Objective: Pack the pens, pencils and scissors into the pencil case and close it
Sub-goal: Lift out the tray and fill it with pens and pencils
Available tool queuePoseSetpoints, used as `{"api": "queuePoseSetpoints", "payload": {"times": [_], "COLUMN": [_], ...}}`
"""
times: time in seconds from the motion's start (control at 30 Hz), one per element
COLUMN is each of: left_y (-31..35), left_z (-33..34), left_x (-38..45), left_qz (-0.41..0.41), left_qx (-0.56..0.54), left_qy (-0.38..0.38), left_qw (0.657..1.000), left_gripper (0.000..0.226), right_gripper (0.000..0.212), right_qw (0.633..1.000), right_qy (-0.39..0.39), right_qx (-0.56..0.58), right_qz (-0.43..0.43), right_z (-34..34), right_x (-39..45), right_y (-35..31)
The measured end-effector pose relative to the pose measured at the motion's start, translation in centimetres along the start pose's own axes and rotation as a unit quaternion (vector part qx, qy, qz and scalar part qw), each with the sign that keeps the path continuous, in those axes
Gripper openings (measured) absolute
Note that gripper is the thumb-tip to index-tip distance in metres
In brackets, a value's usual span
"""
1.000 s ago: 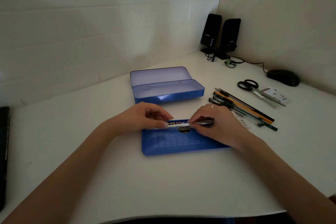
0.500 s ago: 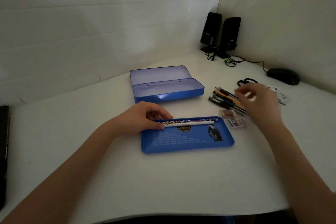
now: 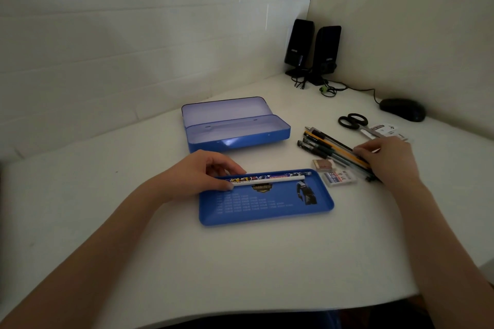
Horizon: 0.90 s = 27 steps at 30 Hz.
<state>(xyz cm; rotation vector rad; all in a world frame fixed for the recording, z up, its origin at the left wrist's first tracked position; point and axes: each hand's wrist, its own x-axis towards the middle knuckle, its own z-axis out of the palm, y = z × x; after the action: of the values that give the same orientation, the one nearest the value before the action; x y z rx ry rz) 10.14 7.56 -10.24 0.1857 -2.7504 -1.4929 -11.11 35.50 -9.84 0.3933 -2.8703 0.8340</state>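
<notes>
Since a moment ago my right hand (image 3: 390, 157) has dropped onto the pens and pencils (image 3: 328, 145) at right of frame, fingers closing on them. Left hand (image 3: 203, 172) pins a white pen (image 3: 267, 180) in the blue tray (image 3: 267, 208), center; pencil case (image 3: 235, 125) open above.

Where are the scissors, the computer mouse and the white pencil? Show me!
scissors (image 3: 352, 121), head view, on the black handle loops.
computer mouse (image 3: 403, 109), head view, on the top of its black shell.
white pencil (image 3: 270, 180), head view, on the middle of its shaft, lying in the blue tray.
</notes>
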Motion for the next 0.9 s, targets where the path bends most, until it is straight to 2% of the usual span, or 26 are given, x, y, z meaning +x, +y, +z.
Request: {"api": "queuePoseSetpoints", "payload": {"times": [0.27, 0.43, 0.5, 0.6, 0.67, 0.73, 0.8, 0.9], "left_y": [0.0, -0.1, -0.1, 0.0, 0.1, 0.0, 0.0, 0.0], "left_z": [0.0, 0.0, -0.1, -0.2, -0.3, -0.4, -0.4, -0.4], "left_x": [0.0, 0.1, 0.0, 0.0, -0.1, -0.1, -0.2, -0.1], "left_qz": [0.002, 0.003, 0.006, 0.007, 0.001, -0.005, -0.005, -0.005], "left_qx": [-0.002, -0.003, -0.002, -0.007, -0.013, -0.016, -0.013, -0.017], "left_qy": [0.000, -0.002, -0.002, -0.009, -0.011, -0.006, -0.002, -0.008], "left_qw": [1.000, 1.000, 1.000, 1.000, 1.000, 1.000, 1.000, 1.000], "left_gripper": [0.028, 0.029, 0.029, 0.029, 0.029, 0.029, 0.029, 0.030], "right_gripper": [0.016, 0.015, 0.015, 0.013, 0.014, 0.015, 0.013, 0.010], "right_qw": [0.998, 0.997, 0.999, 0.983, 0.965, 0.941, 0.917, 0.889], "right_qy": [0.014, 0.019, 0.049, 0.067, 0.005, -0.104, -0.215, -0.271], "right_qx": [-0.044, -0.066, -0.020, 0.140, 0.206, 0.238, 0.207, 0.109], "right_qz": [0.044, 0.034, 0.006, -0.095, -0.160, -0.215, -0.266, -0.353], "right_z": [-0.1, 0.2, 0.1, -0.5, -0.9, -0.9, -0.5, 0.7], "right_x": [0.2, -0.1, -0.4, -1.5, -2.6, -3.8, -4.9, -5.6], "right_y": [-0.1, -0.8, -1.0, -2.1, -3.6, -5.1, -6.2, -7.2]}}
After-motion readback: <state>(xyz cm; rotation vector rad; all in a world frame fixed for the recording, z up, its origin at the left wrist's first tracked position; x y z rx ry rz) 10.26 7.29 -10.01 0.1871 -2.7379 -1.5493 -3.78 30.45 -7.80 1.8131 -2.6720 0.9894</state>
